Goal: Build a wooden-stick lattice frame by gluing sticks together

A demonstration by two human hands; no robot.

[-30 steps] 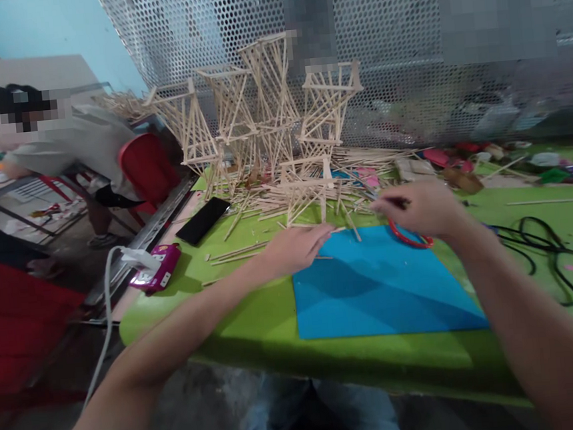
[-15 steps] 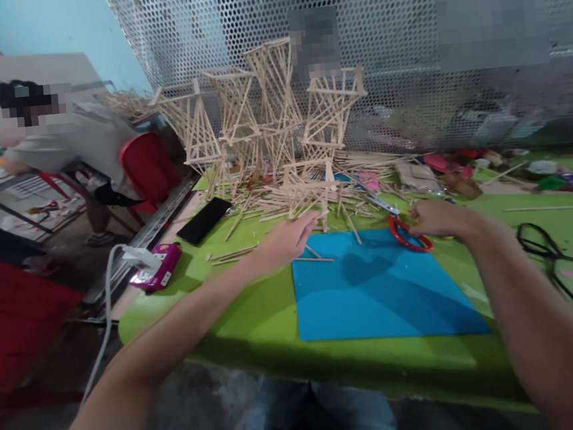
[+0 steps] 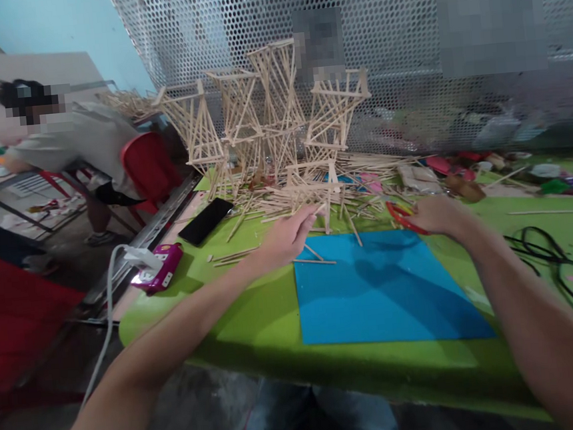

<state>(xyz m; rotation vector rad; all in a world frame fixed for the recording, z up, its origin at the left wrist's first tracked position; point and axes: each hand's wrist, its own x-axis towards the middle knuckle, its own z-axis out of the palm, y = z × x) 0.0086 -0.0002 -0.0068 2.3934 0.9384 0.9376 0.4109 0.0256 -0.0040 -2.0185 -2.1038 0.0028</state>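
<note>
My left hand (image 3: 287,236) is closed at the left of a small wooden stick frame (image 3: 331,177). A short wooden stick (image 3: 320,209) shows at its fingertips. My right hand (image 3: 434,215) is closed on the red handle of a pair of scissors (image 3: 401,218), above the far right corner of a blue sheet (image 3: 374,294). The blades are blurred and hard to make out. Two thin sticks (image 3: 315,261) lie by the sheet's far left corner, below my left hand.
Tall wooden stick structures (image 3: 276,102) stand behind a heap of loose sticks (image 3: 275,199). A black phone (image 3: 207,222) and a purple power strip (image 3: 158,268) lie left. A black cable (image 3: 545,252) lies right. Another person (image 3: 78,126) sits far left.
My right hand has lifted the scissors off the table, and their red handle has turned flatter. My left hand has shifted slightly and stays by the small frame.
</note>
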